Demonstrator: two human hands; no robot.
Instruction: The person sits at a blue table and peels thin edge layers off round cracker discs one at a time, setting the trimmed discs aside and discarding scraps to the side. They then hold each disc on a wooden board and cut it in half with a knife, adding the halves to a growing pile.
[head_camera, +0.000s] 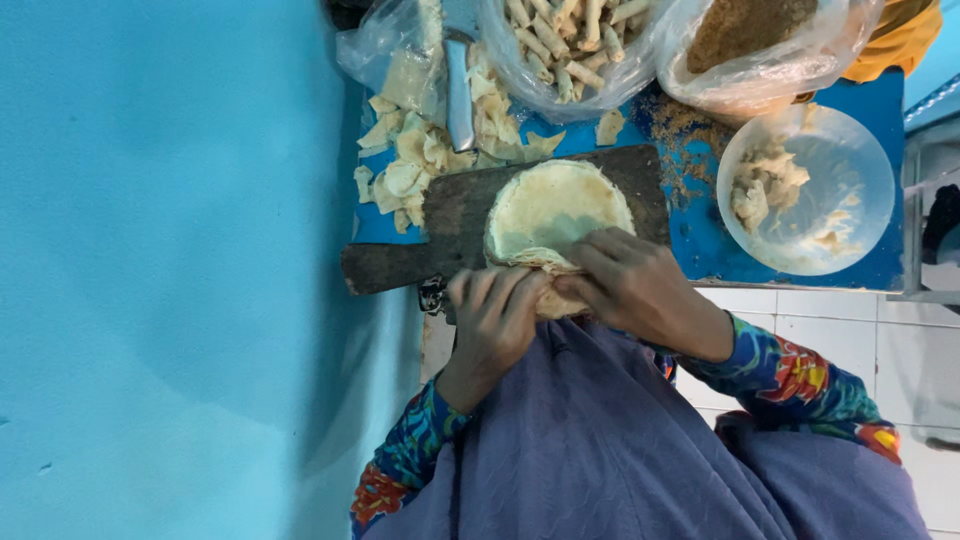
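Head view, looking down over a grey-purple cloth (600, 440) draped across the person's lap, with bright floral sleeves (800, 385) at both wrists. Just past the cloth, the left hand (495, 320) and the right hand (635, 285) meet, fingers curled and pinching the near edge of a thin round wrapper (550, 210). Both hands are partly closed on that folded edge, fingertips nearly touching each other. The wrapper tops a small stack of pale sheets lying on a dark wooden board (450, 215), directly beyond the hands. Beyond the left hand, torn wrapper scraps (405, 170) lie scattered on a blue table (700, 240), with a knife (459, 95) lying among them. Beyond the right hand and off to its outer side sits a clear bowl (860, 200) holding bits of filling. Farthest away, plastic bags rest along the table's edge: one holds finished rolls (565, 40), another brown crumbs (745, 30).
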